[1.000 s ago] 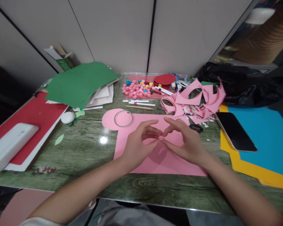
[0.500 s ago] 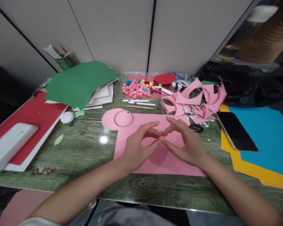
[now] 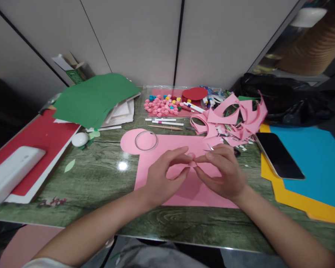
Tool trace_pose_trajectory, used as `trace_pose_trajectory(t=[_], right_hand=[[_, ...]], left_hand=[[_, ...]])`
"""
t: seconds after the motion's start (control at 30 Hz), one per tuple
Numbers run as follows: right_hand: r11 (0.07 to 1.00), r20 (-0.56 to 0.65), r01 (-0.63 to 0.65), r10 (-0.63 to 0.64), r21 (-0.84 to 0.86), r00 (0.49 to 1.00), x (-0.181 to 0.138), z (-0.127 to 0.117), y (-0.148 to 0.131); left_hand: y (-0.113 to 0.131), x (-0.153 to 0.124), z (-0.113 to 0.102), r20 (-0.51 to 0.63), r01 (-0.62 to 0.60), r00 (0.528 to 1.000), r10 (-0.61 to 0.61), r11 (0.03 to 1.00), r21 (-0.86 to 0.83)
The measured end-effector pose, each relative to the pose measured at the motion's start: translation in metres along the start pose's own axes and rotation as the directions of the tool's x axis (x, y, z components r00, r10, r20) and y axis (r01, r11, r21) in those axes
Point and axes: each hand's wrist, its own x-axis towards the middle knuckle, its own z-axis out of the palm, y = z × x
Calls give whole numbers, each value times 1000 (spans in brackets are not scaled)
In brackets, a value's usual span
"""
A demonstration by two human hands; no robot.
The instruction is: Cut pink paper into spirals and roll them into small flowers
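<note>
Between the fingertips of both hands is a small rolled pink paper piece [image 3: 192, 160], held above a large pink paper sheet [image 3: 153, 167]. My left hand [image 3: 166, 173] pinches it from the left with thumb and fingers. From the other side, my right hand [image 3: 223, 171] grips its edge between thumb and index finger. Metal scissor blades [image 3: 210, 147] show just behind the right fingers; the rest of that tool is mostly covered by the hand. A clear ring [image 3: 146, 140] lies partly on a pink paper circle [image 3: 127, 141] at the sheet's upper left corner.
Behind stands a clear tray [image 3: 149, 89] with many small pink rolls [image 3: 162, 106]. Pink paper scraps [image 3: 226, 115] pile up at the right, near a phone [image 3: 280, 155] on blue paper [image 3: 318, 163]. White pens [image 3: 167, 123], green paper [image 3: 92, 96] and a white glue bottle-like ball [image 3: 79, 139] are further left.
My right fingers have curled inward and shifted, and scissor blades now show behind them. The pink paper piece has turned between the fingertips. My left hand has barely moved.
</note>
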Motion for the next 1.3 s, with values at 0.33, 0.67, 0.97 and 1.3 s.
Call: trace_pose_trajectory(t=[0.33,0.67,0.97,1.3], right_hand=[[999,2,-31,31,25,1000,-3,2,0],[999,3,-27,27,26,1000,-4,4,1],[999,3,22,-22,-50,1000,-7,3,7],[991,17,112,-111,-75,994,-5,2,10]], left_hand=[[6,4,7,-74,318,929,-363,883,-344],[0,9,5,71,499,840,-537,717,-486],[2,13,0,84,554,815,-573,728,-404],[2,13,0,103,549,826,-555,747,-376]])
